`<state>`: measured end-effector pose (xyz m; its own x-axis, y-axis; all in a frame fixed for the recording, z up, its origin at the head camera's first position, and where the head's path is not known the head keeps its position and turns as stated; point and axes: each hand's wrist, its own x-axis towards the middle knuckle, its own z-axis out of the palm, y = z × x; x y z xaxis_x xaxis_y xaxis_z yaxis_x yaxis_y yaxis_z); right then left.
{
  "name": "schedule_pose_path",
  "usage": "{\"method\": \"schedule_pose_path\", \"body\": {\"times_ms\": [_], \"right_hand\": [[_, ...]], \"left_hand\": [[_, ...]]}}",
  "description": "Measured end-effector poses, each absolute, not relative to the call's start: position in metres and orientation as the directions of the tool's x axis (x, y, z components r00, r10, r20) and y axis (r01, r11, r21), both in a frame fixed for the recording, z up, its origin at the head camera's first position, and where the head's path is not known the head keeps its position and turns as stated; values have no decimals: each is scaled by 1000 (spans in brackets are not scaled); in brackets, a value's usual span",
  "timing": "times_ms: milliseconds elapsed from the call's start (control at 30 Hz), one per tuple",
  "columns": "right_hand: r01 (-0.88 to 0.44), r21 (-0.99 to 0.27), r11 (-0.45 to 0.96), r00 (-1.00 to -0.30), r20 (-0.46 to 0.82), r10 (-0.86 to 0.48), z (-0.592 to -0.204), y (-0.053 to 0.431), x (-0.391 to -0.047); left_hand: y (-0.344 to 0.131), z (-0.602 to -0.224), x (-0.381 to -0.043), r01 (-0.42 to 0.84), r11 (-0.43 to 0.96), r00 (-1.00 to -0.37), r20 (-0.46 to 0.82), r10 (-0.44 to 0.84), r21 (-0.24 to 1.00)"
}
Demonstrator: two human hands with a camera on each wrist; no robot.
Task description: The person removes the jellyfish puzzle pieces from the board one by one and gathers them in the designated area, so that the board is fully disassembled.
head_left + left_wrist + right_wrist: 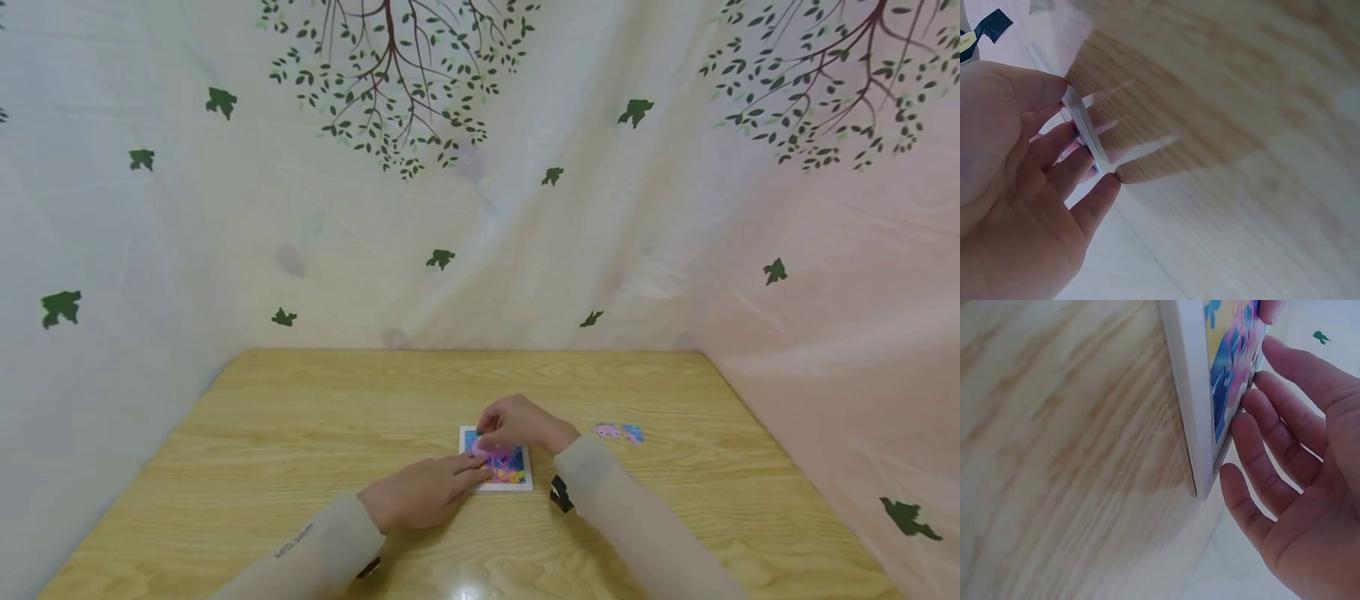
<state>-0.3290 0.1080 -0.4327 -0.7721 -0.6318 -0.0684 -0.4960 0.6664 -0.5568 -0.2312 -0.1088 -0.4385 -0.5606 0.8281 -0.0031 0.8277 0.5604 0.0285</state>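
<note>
At the left, a pale fabric backdrop (112,400) printed with dark green bird shapes (62,308) rises beside a light wood-grain tabletop (300,417). Next comes the left sleeve (330,540), cream with small dark lettering. The left hand (423,493) lies low over the tabletop with its fingers extended and spread, the tips resting on the lower left of a small rectangular puzzle in a white frame (516,463); in its wrist view, thumb and little finger touch the frame's edge. The puzzle lies flat near the middle of the tabletop, printed in pink, blue and yellow. Above its upper part is the right hand (522,423), fingers bent, with the thumb and index finger near each other; whether they pinch a piece cannot be told. A black band (561,494) shows at the cream right sleeve (630,508). Farther right, beyond that wrist, loose pink and blue puzzle pieces (617,432) lie flat on the tabletop.
</note>
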Motion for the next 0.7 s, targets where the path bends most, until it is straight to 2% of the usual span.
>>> {"method": "schedule_pose_path", "body": {"times_ms": [167,433,700], "right_hand": [[-515,-541,665,-766,-58,-640,-430,103,-327],[-451,-585,674,-782,-105,-614,-431,102,-329],[-459,-609,647,-783,-67,-618,-433,103,-329]], "left_hand": [[-109,-437,-230,830,557,-557,4,830,19],[-109,-439,-229,817,576,-575,-25,818,41],[-109,-440,-228,823,567,-567,-7,824,25]]}}
